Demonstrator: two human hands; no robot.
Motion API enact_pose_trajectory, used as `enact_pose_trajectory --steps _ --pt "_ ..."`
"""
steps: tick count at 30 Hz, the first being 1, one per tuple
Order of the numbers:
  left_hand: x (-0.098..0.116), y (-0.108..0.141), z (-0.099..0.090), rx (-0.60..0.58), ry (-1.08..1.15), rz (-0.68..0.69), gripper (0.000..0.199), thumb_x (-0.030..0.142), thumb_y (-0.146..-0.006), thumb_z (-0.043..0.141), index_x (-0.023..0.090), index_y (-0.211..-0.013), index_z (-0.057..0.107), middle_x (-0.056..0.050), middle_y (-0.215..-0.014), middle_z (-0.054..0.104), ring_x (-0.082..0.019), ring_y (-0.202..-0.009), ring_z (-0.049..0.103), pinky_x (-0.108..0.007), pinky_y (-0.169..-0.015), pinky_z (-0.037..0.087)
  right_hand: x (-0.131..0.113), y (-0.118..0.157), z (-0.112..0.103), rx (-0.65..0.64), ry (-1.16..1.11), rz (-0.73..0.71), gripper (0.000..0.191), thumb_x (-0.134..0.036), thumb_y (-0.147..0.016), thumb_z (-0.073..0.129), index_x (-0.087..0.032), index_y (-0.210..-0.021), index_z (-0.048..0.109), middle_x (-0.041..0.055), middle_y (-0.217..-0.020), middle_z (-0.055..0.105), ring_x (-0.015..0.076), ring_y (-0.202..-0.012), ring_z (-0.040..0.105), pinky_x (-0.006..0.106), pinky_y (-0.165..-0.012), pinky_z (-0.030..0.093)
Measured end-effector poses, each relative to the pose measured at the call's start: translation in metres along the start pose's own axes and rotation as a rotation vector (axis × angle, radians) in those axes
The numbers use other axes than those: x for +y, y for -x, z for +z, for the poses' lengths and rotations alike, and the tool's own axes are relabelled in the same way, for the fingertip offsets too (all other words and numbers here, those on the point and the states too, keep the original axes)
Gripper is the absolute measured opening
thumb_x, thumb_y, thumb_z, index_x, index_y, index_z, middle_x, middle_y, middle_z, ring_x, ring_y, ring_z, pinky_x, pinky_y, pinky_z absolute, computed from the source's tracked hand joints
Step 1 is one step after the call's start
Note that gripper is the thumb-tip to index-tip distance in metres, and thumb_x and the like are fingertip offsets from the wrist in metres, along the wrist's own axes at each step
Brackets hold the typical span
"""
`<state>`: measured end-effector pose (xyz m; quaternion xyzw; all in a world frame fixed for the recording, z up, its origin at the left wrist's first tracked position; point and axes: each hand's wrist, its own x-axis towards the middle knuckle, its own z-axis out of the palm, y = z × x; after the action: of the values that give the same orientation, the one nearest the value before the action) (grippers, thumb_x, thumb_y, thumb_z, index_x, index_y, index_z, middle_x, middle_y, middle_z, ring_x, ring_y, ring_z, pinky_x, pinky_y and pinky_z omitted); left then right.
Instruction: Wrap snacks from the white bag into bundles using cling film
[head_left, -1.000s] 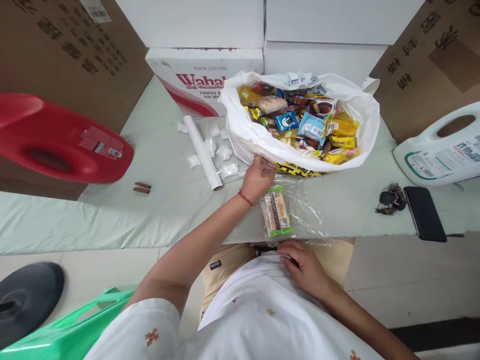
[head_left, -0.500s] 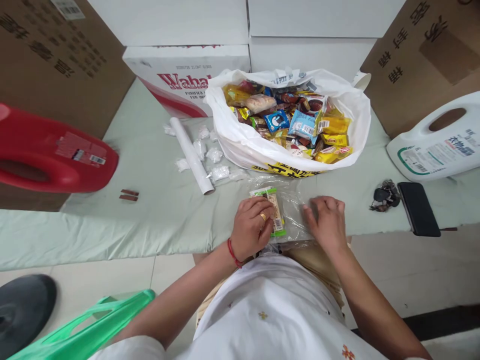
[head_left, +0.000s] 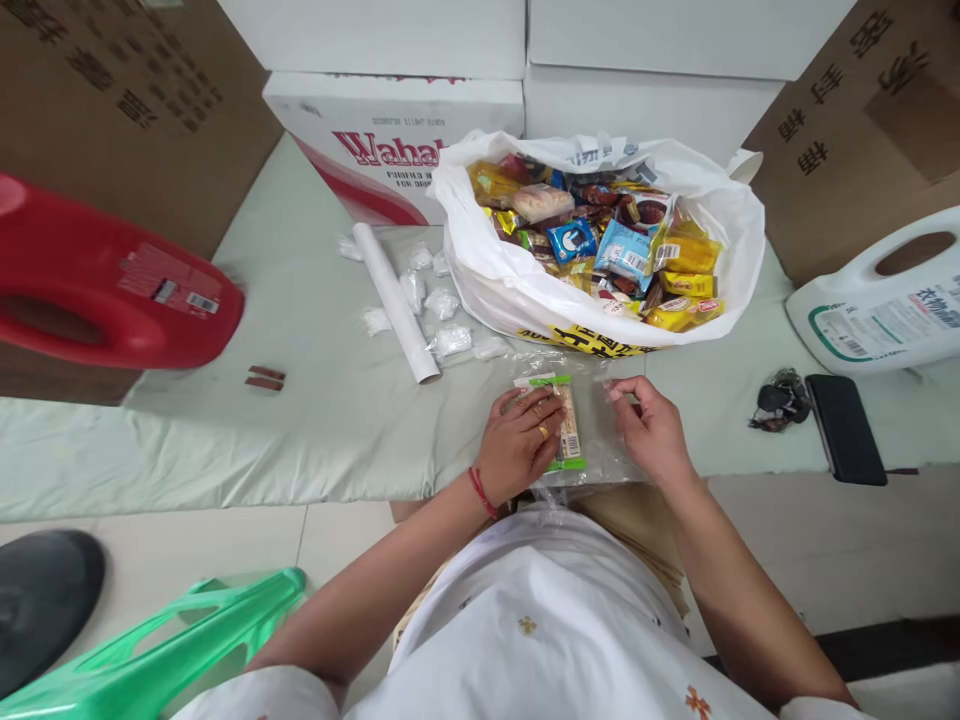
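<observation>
My left hand (head_left: pixel 521 435) lies flat, fingers spread, over green-edged snack packets (head_left: pixel 571 425) near the table's front edge. Under and beside the packets is a clear plastic sheet or bag (head_left: pixel 600 440). To the right, my right hand (head_left: pixel 649 425) pinches the edge of that clear plastic between thumb and fingers. Behind both hands stands a white bag (head_left: pixel 487 270) filled with wrapped snacks. A white roll (head_left: pixel 396 303) lies to the left, with several small crumpled plastic bundles (head_left: pixel 451 341) around it.
On the left are a red jug (head_left: pixel 112 280) and two small brown strips (head_left: pixel 265 378). To the right lie keys (head_left: pixel 781 400), a black phone (head_left: pixel 847 428) and a white jug (head_left: pixel 885 295). Boxes (head_left: pixel 390 150) line the back. A green stool (head_left: pixel 150 650) is below left.
My right hand has closed its thumb and fingers on the plastic's edge. My left hand's fingers have flattened over the packets. The camera view has shifted slightly.
</observation>
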<state>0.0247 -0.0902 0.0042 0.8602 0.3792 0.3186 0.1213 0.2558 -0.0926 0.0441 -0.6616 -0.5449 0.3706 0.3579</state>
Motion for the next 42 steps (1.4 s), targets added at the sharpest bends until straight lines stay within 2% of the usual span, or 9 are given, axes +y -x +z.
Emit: enact_pose_trajectory --steps 3,7,11,16,20,23,30,36,42 --pt "0.0 0.0 0.0 0.0 0.002 -0.001 0.033 0.023 -0.103 0.056 0.026 -0.133 0.07 -0.005 -0.137 0.075 -0.024 -0.139 0.061 -0.051 -0.118 0.034 -0.016 0.008 0.015 -0.034 -0.015 -0.091 0.026 -0.05 -0.102 0.052 -0.024 -0.097 0.056 0.0112 -0.137 0.071 0.0142 -0.067 0.066 0.03 -0.064 0.052" --pt "0.005 0.003 0.002 0.037 -0.017 0.007 0.032 0.023 -0.102 0.057 0.027 -0.13 0.072 -0.005 -0.133 0.077 -0.026 -0.136 0.061 -0.052 -0.116 0.036 -0.038 0.016 0.043 -0.087 0.106 -0.188 0.021 -0.041 -0.106 0.043 -0.025 -0.101 0.055 0.0144 -0.14 0.07 0.025 -0.112 0.074 0.038 -0.091 0.057" --pt "0.009 0.008 0.004 0.13 -0.041 -0.129 0.022 0.026 -0.098 0.059 0.023 -0.102 0.08 -0.01 -0.131 0.076 -0.033 -0.129 0.06 -0.055 -0.106 0.044 -0.048 0.02 0.066 -0.151 0.334 -0.215 0.029 -0.035 -0.109 0.032 -0.021 -0.115 0.057 0.0196 -0.144 0.067 0.0289 -0.118 0.073 0.042 -0.092 0.058" --pt "-0.003 0.012 -0.008 0.073 0.576 -0.326 0.034 0.033 -0.103 0.049 0.022 -0.096 0.08 -0.012 -0.129 0.074 -0.025 -0.115 0.069 -0.043 -0.099 0.056 -0.056 0.025 0.076 -0.232 0.526 -0.278 0.038 -0.044 -0.113 0.028 -0.019 -0.122 0.056 0.0188 -0.153 0.059 0.028 -0.128 0.068 0.038 -0.09 0.058" --pt "-0.018 0.011 -0.024 0.237 0.855 -0.675 0.031 0.042 -0.098 0.055 0.021 -0.089 0.076 -0.009 -0.109 0.079 -0.022 -0.093 0.072 -0.037 -0.082 0.058 -0.065 0.03 0.08 -0.255 0.697 -0.304 0.042 -0.049 -0.112 0.033 -0.018 -0.125 0.059 0.0206 -0.162 0.05 0.0295 -0.116 0.074 0.038 -0.079 0.059" --pt "-0.026 -0.006 -0.033 0.298 0.689 -0.896 0.04 0.051 -0.1 0.051 0.02 -0.084 0.07 -0.004 -0.081 0.072 -0.017 -0.069 0.061 -0.032 -0.064 0.049 -0.068 0.033 0.085 -0.272 0.835 -0.321 0.037 -0.044 -0.109 0.043 -0.017 -0.126 0.061 0.0217 -0.167 0.042 0.0286 -0.095 0.077 0.038 -0.066 0.057" --pt "-0.044 -0.064 -0.018 0.0 0.336 -0.907 0.021 0.038 -0.084 0.072 0.021 -0.073 0.064 0.001 -0.065 0.062 -0.017 -0.063 0.054 -0.03 -0.061 0.035 -0.063 0.037 0.093 -0.283 0.916 -0.341 0.027 -0.021 -0.101 0.051 -0.02 -0.124 0.065 0.0181 -0.171 0.037 0.0277 -0.085 0.076 0.039 -0.06 0.056" --pt "-0.051 -0.063 0.0 0.033 0.331 -0.928 0.018 0.031 -0.086 0.064 0.022 -0.071 0.06 0.002 -0.063 0.06 -0.016 -0.06 0.051 -0.029 -0.06 0.032 -0.056 0.074 0.077 -0.191 0.95 -0.597 0.047 -0.003 -0.098 0.042 -0.016 -0.137 0.064 0.0182 -0.163 0.049 0.03 -0.103 0.071 0.042 -0.071 0.058" --pt "-0.056 -0.061 0.003 0.07 0.369 -0.934 0.019 0.035 -0.083 0.066 0.022 -0.071 0.06 0.002 -0.062 0.061 -0.015 -0.06 0.052 -0.027 -0.059 0.034 -0.026 0.107 0.06 -0.289 0.812 -0.884 0.026 -0.01 -0.102 0.051 -0.015 -0.115 0.073 0.0161 -0.131 0.073 0.0274 -0.1 0.067 0.042 -0.076 0.056"
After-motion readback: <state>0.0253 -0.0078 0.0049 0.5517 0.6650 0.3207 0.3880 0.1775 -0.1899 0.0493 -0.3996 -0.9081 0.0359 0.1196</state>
